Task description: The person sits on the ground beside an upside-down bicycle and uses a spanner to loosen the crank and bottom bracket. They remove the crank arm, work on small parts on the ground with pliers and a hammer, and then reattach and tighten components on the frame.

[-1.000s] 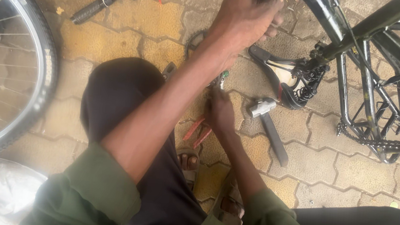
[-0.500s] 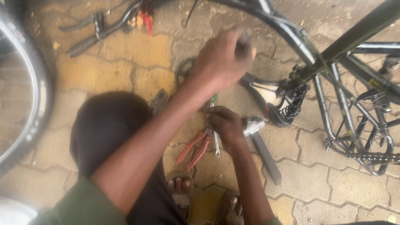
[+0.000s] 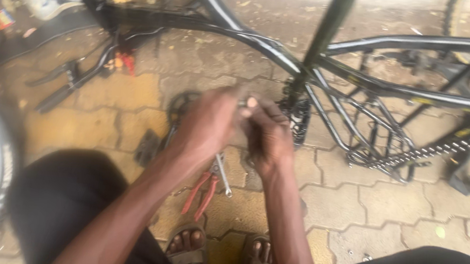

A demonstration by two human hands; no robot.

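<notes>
Pinching some small part, too blurred to name, between left hand (image 3: 207,127) and right hand (image 3: 269,135), bare bicycle frame (image 3: 363,86) waiting at two o'clock, pliers (image 3: 201,194) lying idle at six.

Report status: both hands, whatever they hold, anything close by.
Left hand and right hand together, pinching something small; too blurred to identify. Black metal bicycle frame just beyond them. Red-handled pliers and slim silver spanner on paving below.
</notes>
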